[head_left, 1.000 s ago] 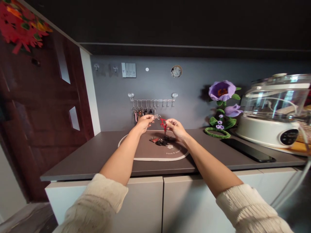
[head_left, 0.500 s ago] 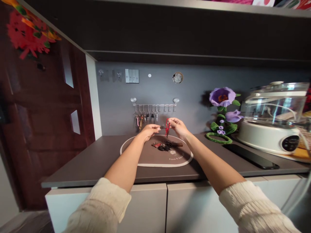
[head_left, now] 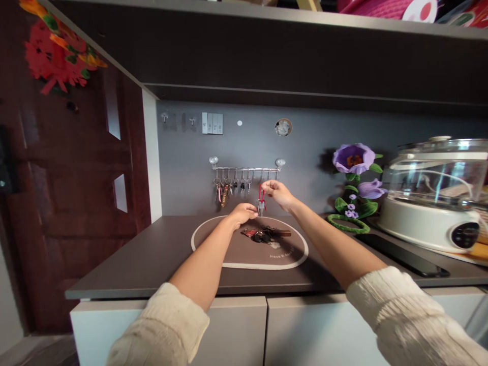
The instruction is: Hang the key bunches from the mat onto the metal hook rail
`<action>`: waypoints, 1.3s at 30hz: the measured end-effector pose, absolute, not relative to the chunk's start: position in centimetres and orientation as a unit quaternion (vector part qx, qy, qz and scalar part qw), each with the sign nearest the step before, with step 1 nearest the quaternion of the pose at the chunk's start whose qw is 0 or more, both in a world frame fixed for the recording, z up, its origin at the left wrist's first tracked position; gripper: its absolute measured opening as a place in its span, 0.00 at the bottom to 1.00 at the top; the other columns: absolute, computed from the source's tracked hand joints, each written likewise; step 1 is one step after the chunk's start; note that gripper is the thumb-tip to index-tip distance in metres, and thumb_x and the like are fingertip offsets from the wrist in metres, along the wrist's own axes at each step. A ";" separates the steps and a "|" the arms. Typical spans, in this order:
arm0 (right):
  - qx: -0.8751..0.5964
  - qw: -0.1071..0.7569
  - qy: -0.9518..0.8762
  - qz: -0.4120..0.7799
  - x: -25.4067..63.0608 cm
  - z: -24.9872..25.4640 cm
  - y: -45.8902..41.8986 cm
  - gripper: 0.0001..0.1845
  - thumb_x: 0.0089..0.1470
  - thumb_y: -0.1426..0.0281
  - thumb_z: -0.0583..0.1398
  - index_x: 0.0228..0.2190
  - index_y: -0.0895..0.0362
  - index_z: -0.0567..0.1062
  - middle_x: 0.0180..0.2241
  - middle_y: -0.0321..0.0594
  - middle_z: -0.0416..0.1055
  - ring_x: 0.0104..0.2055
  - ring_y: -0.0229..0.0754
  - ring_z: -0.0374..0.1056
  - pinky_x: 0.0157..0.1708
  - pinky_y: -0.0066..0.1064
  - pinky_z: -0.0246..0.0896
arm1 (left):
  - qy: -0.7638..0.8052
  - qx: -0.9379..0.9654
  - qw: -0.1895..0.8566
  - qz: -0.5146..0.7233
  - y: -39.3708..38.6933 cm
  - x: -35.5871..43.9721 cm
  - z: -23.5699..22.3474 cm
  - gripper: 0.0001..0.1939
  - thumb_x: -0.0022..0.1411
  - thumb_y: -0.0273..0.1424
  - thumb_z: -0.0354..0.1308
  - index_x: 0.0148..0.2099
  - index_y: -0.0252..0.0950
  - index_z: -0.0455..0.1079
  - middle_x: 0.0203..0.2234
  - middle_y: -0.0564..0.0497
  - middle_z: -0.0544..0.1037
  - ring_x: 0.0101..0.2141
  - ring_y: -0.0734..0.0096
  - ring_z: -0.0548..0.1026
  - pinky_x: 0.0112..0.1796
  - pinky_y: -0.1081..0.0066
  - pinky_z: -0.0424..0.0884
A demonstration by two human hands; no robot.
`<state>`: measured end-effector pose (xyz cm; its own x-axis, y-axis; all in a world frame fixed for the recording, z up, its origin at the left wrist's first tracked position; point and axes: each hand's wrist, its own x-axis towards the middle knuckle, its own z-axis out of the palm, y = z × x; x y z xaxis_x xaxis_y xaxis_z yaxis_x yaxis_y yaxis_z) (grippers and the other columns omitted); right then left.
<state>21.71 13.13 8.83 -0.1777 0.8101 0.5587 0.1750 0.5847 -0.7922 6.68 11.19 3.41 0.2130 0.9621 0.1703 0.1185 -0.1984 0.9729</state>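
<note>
From my right hand (head_left: 277, 194) hangs a bunch of keys (head_left: 261, 206) on a red cord (head_left: 261, 191), the loop pinched between thumb and fingers. My left hand (head_left: 244, 213) is lower and to the left, its closed fingertips at the side of these keys. Beneath both hands, a pile of keys and fobs (head_left: 263, 234), with a red one and a brown one, lies on a brown oval mat (head_left: 229, 256) with a pale rim. Behind, a clear hook rail (head_left: 247, 169) on the wall bears several keys (head_left: 224, 190) on its left hooks.
A purple felt flower (head_left: 354, 160) on a green ring base stands to the right. Near it are a black phone (head_left: 402, 255) and a white appliance with a clear top (head_left: 427, 221). A dark shelf (head_left: 267, 56) overhangs the counter (head_left: 129, 264). At left is a brown door (head_left: 72, 213).
The red-corded keys, earlier stretched between both hands, now hang downward from my right hand. My left hand has dropped relative to the right. The view has tilted up a little.
</note>
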 end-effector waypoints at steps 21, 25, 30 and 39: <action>-0.453 0.506 -0.733 0.028 20.6 12.8 19.2 0.03 0.42 0.73 0.57 0.21 0.58 0.71 0.24 0.37 0.70 0.27 0.36 0.62 0.32 0.29 0.55 | 0.572 0.700 0.039 0.425 11.8 5.1 4.1 0.07 0.52 0.24 0.53 0.28 0.37 0.72 0.30 0.43 0.75 0.41 0.59 0.69 0.47 0.62 0.56; -0.471 0.493 -0.732 -0.017 20.5 12.9 20.4 0.05 0.43 0.74 0.56 0.23 0.58 0.73 0.26 0.38 0.72 0.28 0.36 0.64 0.32 0.29 0.56 | 0.569 0.701 0.033 0.429 11.6 5.0 4.2 0.09 0.53 0.24 0.52 0.28 0.36 0.73 0.30 0.42 0.75 0.44 0.56 0.67 0.49 0.60 0.54; -0.502 0.472 -0.721 -0.066 20.0 13.0 21.1 0.06 0.45 0.73 0.56 0.25 0.57 0.75 0.27 0.39 0.73 0.29 0.38 0.64 0.32 0.29 0.55 | 0.577 0.701 0.038 0.417 11.1 5.0 4.7 0.10 0.54 0.24 0.51 0.28 0.36 0.74 0.29 0.41 0.74 0.44 0.55 0.67 0.49 0.59 0.53; -0.540 0.417 -0.714 -0.157 19.3 12.7 20.2 0.09 0.48 0.73 0.55 0.25 0.55 0.76 0.28 0.44 0.72 0.39 0.47 0.59 0.38 0.35 0.49 | 0.590 0.701 0.021 0.401 10.6 4.9 5.0 0.11 0.53 0.21 0.51 0.27 0.36 0.73 0.28 0.42 0.75 0.42 0.56 0.68 0.48 0.60 0.56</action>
<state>19.32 20.22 12.73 -0.0698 0.6396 0.7655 0.9022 0.3679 -0.2252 4.93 10.60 5.04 -0.0175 0.8436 0.5367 0.8099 -0.3029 0.5024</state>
